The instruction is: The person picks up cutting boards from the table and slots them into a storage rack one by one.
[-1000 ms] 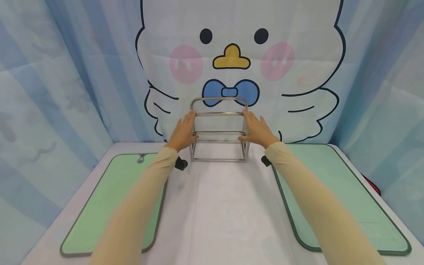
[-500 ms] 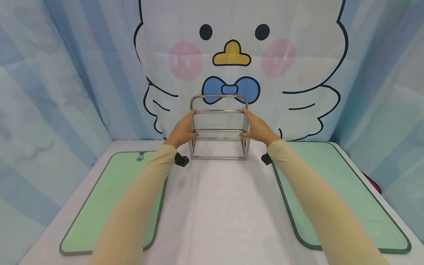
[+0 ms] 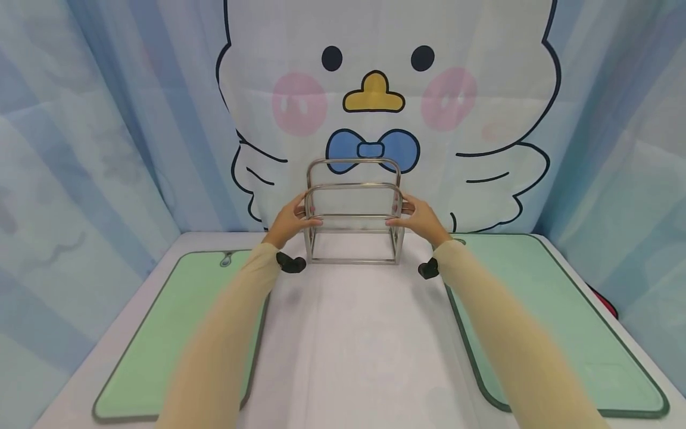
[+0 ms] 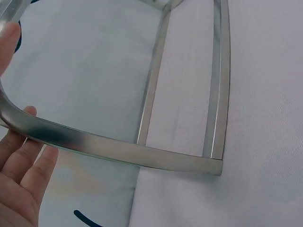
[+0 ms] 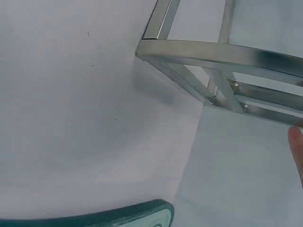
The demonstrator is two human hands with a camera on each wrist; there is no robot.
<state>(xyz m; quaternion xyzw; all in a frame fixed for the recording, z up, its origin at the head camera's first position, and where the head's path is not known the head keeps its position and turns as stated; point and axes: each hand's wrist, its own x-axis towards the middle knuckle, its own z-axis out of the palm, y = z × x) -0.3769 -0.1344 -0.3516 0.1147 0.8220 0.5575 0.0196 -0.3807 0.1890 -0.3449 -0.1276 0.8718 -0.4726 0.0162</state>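
A silver metal rack [image 3: 354,261] of bent bars stands upright at the back middle of the white table. At its left side my left hand [image 3: 288,223] grips the front frame, thumb in front and fingers behind the upright. My right hand [image 3: 422,220] holds the right side in the same way. In the left wrist view, fingers of the left hand [image 4: 21,175] lie along the outer side of the metal rack's bar [image 4: 104,146]. The right wrist view shows the rack's lower corner [image 5: 189,52], with only a fingertip [image 5: 296,139] of the right hand at the edge.
A green mat [image 3: 177,333] with a dark border lies on the left of the table, another pale green mat [image 3: 563,322] on the right. Behind the rack hangs a curtain [image 3: 375,30] with a cartoon bird. Something red [image 3: 604,301] shows at the right edge.
Both hands have moved down slightly from the upper sides of the rack, and their fingers have gone from extended to curled round its front frame. The rack stays in place.
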